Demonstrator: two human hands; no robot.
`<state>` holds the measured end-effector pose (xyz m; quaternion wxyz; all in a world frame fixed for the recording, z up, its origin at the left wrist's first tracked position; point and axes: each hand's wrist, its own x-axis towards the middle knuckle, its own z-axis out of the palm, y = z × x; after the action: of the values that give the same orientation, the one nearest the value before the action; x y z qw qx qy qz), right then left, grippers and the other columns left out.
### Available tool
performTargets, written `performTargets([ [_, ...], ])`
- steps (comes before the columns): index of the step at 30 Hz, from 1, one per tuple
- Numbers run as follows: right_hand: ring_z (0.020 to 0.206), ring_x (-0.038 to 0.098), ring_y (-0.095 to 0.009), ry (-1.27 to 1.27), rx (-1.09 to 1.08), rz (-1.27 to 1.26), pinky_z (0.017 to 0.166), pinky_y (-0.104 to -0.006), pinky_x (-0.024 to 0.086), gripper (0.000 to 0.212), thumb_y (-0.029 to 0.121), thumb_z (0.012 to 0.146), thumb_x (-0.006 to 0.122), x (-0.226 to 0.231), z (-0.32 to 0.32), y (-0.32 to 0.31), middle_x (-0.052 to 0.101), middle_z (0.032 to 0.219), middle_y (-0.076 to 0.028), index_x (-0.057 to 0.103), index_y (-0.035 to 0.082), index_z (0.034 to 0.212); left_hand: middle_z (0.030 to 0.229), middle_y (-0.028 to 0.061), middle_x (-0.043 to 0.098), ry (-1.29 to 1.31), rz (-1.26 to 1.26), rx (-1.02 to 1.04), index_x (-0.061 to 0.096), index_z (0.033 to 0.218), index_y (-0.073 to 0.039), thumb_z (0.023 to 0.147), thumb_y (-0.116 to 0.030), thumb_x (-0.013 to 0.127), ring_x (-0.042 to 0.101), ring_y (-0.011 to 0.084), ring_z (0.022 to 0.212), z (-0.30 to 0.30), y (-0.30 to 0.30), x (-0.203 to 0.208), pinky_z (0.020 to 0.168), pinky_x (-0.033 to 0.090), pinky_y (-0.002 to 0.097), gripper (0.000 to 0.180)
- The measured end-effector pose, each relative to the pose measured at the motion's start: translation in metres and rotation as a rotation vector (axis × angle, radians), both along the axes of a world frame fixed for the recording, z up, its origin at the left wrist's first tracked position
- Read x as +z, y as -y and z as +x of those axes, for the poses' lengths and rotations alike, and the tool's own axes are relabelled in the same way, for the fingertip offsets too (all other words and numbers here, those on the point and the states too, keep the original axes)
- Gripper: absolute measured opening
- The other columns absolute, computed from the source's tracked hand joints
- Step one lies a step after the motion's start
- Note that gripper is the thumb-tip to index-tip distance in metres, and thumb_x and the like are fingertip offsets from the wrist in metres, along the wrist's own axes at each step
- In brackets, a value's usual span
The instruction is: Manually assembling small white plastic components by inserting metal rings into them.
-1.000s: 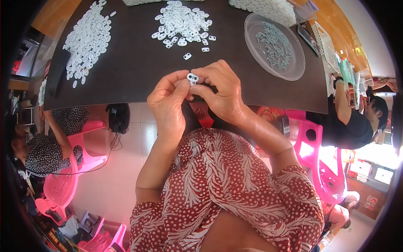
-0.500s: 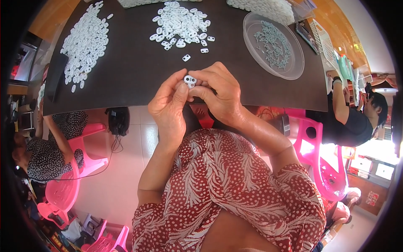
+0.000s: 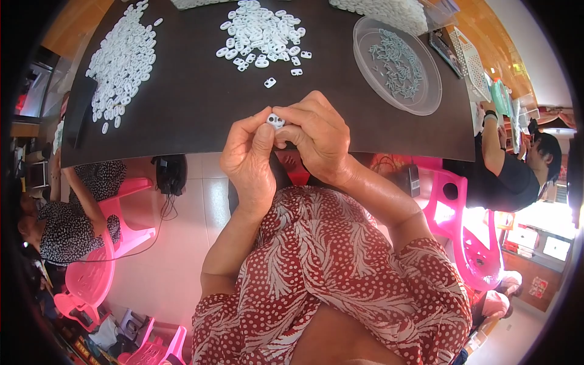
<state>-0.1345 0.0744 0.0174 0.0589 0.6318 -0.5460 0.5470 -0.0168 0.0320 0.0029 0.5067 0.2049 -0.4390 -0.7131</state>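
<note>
Here we are over the near edge of the dark table point(image 3: 194, 103), and all the action is at the fingertips. We have the left hand point(image 3: 251, 155) and the right hand point(image 3: 321, 137) drawn together, both grasping one small white two-holed piece point(image 3: 275, 119) between them. The left thumb presses in from one side, the right thumb and fingers from the other. Two dark holes look up at us; its lower part is tucked behind the thumbs, so we cannot tell how it sits there.

Straight ahead, a loose white piece point(image 3: 270, 83) lies alone, just short of the central heap point(image 3: 258, 30) of similar white pieces. Over to the left we find a long spread point(image 3: 123, 61) of white ovals. On the right there's a round clear dish point(image 3: 367, 52), with small greyish slender parts point(image 3: 398, 67) scattered inside, and beyond it a mass of white pieces point(image 3: 389, 13). Out at the right rim, a co-worker in black point(image 3: 477, 185) sits by a pink chair point(image 3: 480, 261).
</note>
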Motion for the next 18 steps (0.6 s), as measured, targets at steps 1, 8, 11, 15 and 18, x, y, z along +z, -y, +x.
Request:
performTargets([
  [1,0.069,0.052,-0.023,0.015,-0.011,0.03,0.06,-0.0317,0.045,0.028,-0.003,0.066,0.068,0.001,0.001,0.0,0.061,0.079,-0.008,0.063,-0.001,0.093,0.088,0.0051,0.06,-0.003,0.002,0.002,0.06,0.105,0.004,0.091,-0.009,0.059,0.054,0.0087,0.069,0.0,0.0,0.0,0.063,0.047,0.0211,0.019],
  [8,0.071,0.053,-0.022,0.122,-0.04,0.11,0.061,-0.0321,0.045,0.03,-0.001,0.065,0.07,0.011,0.006,-0.003,0.061,0.078,-0.007,0.063,0.001,0.094,0.091,0.0068,0.061,0.022,-0.004,0.01,0.059,0.108,0.004,0.091,-0.007,0.058,0.054,0.009,0.072,0.002,0.003,0.008,0.065,0.047,0.0209,0.021],
  [11,0.07,0.053,-0.022,0.08,0.002,0.133,0.061,-0.0323,0.045,0.031,0.0,0.064,0.071,0.014,0.004,-0.004,0.062,0.078,-0.007,0.063,0.001,0.094,0.092,0.0068,0.061,0.003,-0.003,-0.023,0.058,0.11,0.005,0.091,-0.006,0.058,0.054,0.0087,0.073,0.004,0.005,0.008,0.066,0.047,0.0209,0.022],
  [15,0.07,0.052,-0.023,0.067,-0.01,0.13,0.061,-0.0323,0.044,0.03,0.0,0.065,0.07,0.012,0.007,-0.004,0.062,0.078,-0.007,0.063,0.001,0.094,0.092,0.0063,0.061,0.067,-0.054,0.028,0.058,0.11,0.006,0.092,-0.007,0.056,0.053,0.0089,0.074,0.004,0.003,0.009,0.066,0.046,0.0213,0.022],
  [18,0.07,0.052,-0.023,0.045,-0.02,0.111,0.061,-0.0324,0.044,0.028,0.0,0.067,0.069,0.009,0.01,-0.004,0.062,0.078,-0.007,0.063,0.0,0.094,0.09,0.0062,0.061,0.046,-0.054,0.05,0.058,0.108,0.006,0.092,-0.009,0.055,0.053,0.0095,0.074,0.003,-0.001,0.007,0.066,0.045,0.022,0.022],
])
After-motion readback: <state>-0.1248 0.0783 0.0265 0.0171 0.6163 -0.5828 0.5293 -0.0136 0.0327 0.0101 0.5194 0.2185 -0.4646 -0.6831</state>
